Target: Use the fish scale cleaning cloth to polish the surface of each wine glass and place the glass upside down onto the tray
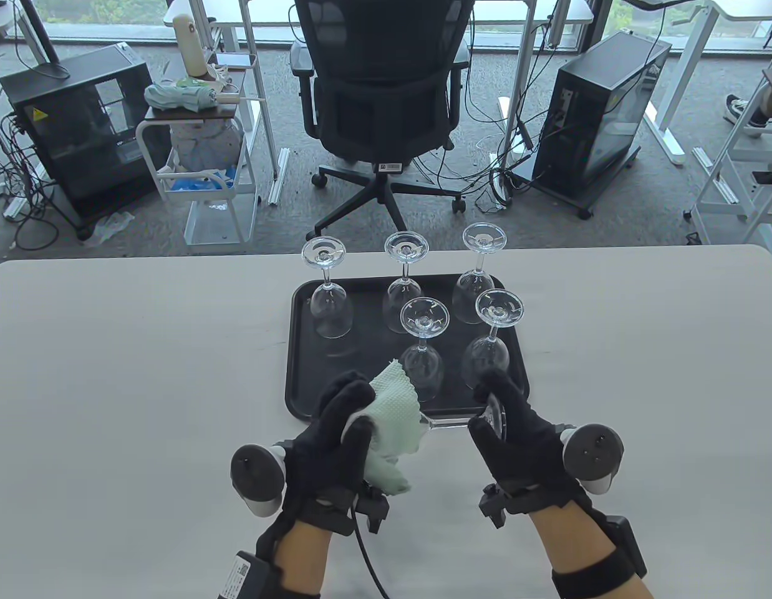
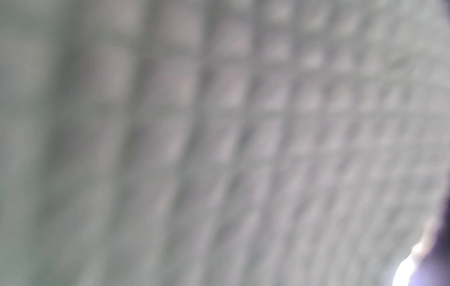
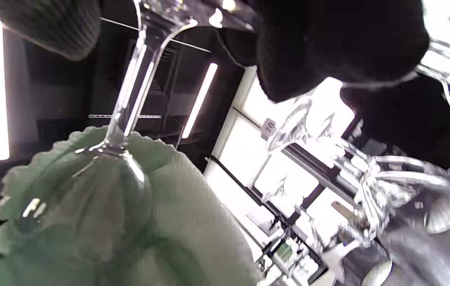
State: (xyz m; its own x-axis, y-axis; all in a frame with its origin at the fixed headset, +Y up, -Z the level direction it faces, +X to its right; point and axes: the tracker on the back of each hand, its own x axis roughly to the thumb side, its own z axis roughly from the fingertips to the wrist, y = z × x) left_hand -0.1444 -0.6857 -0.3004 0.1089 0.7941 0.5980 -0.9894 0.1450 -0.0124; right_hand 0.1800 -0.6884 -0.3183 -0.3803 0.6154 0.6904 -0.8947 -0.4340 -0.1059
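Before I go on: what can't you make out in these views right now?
- Held glass: the cloth and left hand hide its bowl in the table view.
- Left wrist view: only blurred cloth fills it.
- Right wrist view: the right hand is cut off at the top; the tray glasses are blurred.

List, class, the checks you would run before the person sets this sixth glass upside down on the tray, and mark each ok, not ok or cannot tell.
1. Right hand grips the foot of the held glass: ok.
2. Left hand holds the cloth round the bowl: ok.
3. Bowl fully polished: cannot tell, cloth hides it.
4. Free spot on the tray, front left: ok.
5. Five glasses already upside down there: ok.
6. Held glass turned rim down: not ok, it lies sideways.
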